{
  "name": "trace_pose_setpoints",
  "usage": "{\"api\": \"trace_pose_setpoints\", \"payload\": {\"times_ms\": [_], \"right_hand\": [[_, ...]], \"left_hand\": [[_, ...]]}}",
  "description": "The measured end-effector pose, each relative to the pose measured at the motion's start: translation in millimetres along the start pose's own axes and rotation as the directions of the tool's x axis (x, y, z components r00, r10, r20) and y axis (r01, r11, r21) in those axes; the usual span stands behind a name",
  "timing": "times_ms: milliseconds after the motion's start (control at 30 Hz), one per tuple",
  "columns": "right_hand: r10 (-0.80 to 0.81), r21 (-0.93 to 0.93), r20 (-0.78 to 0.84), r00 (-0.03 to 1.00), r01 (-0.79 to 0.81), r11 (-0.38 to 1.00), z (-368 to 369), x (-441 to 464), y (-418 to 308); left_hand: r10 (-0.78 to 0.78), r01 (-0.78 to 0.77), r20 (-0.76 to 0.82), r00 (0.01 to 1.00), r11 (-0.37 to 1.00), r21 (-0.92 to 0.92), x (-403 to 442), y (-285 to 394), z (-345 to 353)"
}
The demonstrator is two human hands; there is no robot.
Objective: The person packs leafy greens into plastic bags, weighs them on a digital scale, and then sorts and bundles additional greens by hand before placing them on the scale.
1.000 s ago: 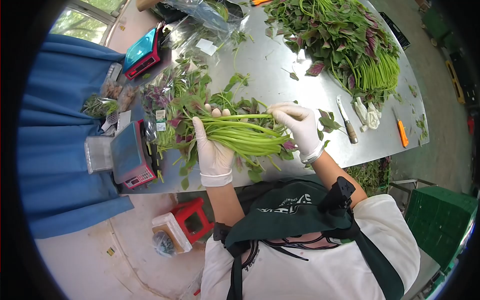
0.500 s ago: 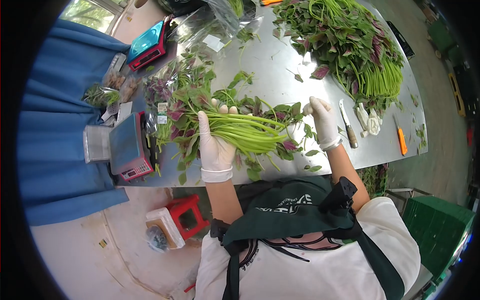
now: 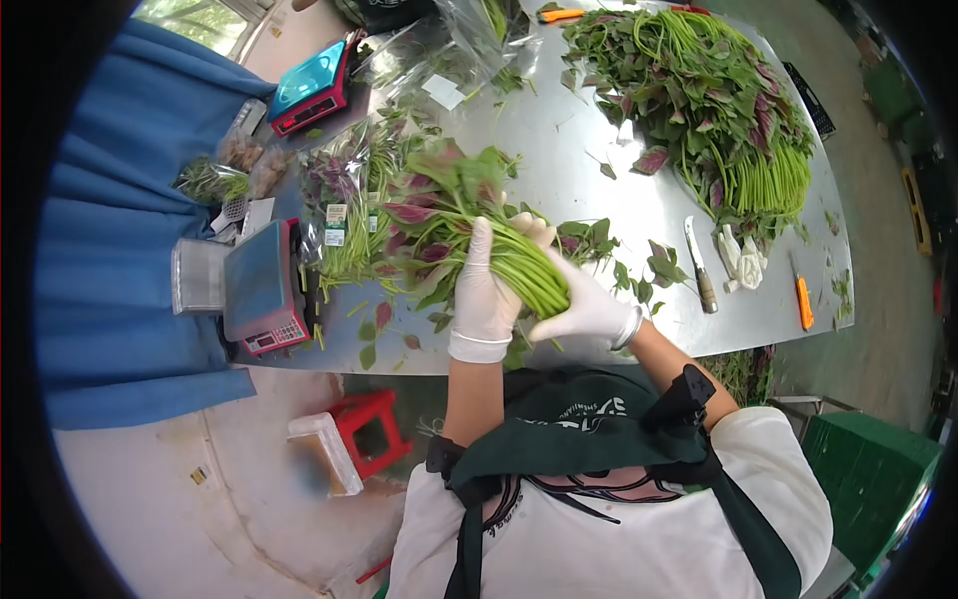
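Note:
A bunch of amaranth greens (image 3: 524, 262) with green stems and purple-green leaves is held above the near side of the metal table (image 3: 544, 125). My left hand (image 3: 489, 290), in a white glove, wraps round the stems near the leaves, thumb on top. At the cut ends, my gloved right hand (image 3: 589, 304) cups the same stems from the right. Loose amaranth leaves lie on the table around both hands. To the right are a wooden-handled knife (image 3: 701, 270), a crumpled white glove (image 3: 740, 258) and an orange-handled knife (image 3: 802, 295).
A large heap of amaranth (image 3: 718, 110) covers the far right of the table. Bagged greens (image 3: 344, 210) lie on the left, beside a red scale (image 3: 264, 290). Another scale (image 3: 311, 85) stands farther back. A red stool (image 3: 369, 434) is below the table edge.
My right hand has moved left from the table onto the stem ends. My left hand has shifted right with the bunch, and its stems now slant downward to the right.

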State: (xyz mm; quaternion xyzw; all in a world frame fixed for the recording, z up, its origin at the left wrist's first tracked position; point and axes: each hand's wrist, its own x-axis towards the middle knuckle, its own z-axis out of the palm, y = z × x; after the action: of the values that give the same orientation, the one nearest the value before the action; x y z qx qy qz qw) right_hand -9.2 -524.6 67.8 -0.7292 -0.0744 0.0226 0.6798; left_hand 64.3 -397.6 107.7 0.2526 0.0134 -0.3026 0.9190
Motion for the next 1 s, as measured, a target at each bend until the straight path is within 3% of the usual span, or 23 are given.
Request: {"api": "trace_pose_setpoints", "payload": {"times_ms": [100, 133, 233, 267, 333, 400, 433, 500, 567, 633, 733, 767, 867, 967, 1000], "right_hand": [[0.130, 0.316, 0.000, 0.992, -0.123, 0.941, 24, -7, 9], [0.164, 0.420, -0.004, 0.986, -0.147, 0.895, 28, -9, 9], [0.305, 0.468, 0.047, 0.951, -0.291, 0.835, 22, -18, -3], [0.274, 0.460, -0.041, 0.961, -0.225, 0.859, 22, -18, -8], [0.277, 0.458, -0.078, 0.958, -0.213, 0.863, 11, -21, -25], [0.274, 0.395, -0.144, 0.951, -0.199, 0.897, 0, -14, -27], [0.257, 0.156, -0.224, 0.940, -0.225, 0.962, -5, -8, -20], [0.172, -0.321, -0.359, 0.917, -0.294, 0.900, -13, 3, -4], [0.146, -0.269, -0.381, 0.913, -0.260, 0.927, -12, 5, -15], [0.144, -0.260, -0.366, 0.920, -0.249, 0.933, -7, 1, -17], [0.180, -0.085, -0.407, 0.895, -0.234, 0.969, 1, -4, -19], [0.201, -0.017, -0.417, 0.887, -0.228, 0.973, 3, -7, -20], [0.040, -0.043, -0.410, 0.911, -0.064, 0.997, 9, -15, -5], [-0.092, -0.124, -0.410, 0.908, 0.044, 0.991, 11, -21, -4], [0.000, 0.027, -0.416, 0.909, 0.013, 1.000, 11, -23, -8]], "left_hand": [[0.040, -0.015, -0.156, 0.987, 0.988, 0.154, -6, -7, -1], [0.049, -0.027, -0.116, 0.992, 0.982, 0.185, -7, -8, -4], [0.032, -0.039, 0.023, 0.999, 0.926, 0.377, -12, -2, -4], [0.012, -0.081, 0.127, 0.992, 0.828, 0.555, -9, -2, -19], [-0.115, -0.072, 0.260, 0.959, 0.787, 0.613, -9, -1, -33], [-0.269, 0.031, 0.303, 0.914, 0.792, 0.610, -12, -4, -33], [-0.343, 0.081, 0.322, 0.882, 0.784, 0.615, -14, -5, -30], [-0.362, 0.152, 0.207, 0.909, 0.751, 0.642, -14, -28, -41], [-0.242, 0.011, 0.256, 0.936, 0.746, 0.666, -13, -41, -41], [-0.168, -0.025, 0.209, 0.963, 0.720, 0.694, -12, -41, -35], [-0.080, -0.065, 0.204, 0.976, 0.782, 0.620, -8, -37, -17], [-0.121, -0.050, 0.222, 0.968, 0.771, 0.635, -5, -35, -17], [-0.214, -0.050, 0.299, 0.930, 0.732, 0.680, 1, -32, -9], [-0.405, 0.032, 0.289, 0.867, 0.625, 0.780, 2, -30, -1], [-0.424, 0.021, 0.303, 0.854, 0.609, 0.793, 4, -30, -8]]}}
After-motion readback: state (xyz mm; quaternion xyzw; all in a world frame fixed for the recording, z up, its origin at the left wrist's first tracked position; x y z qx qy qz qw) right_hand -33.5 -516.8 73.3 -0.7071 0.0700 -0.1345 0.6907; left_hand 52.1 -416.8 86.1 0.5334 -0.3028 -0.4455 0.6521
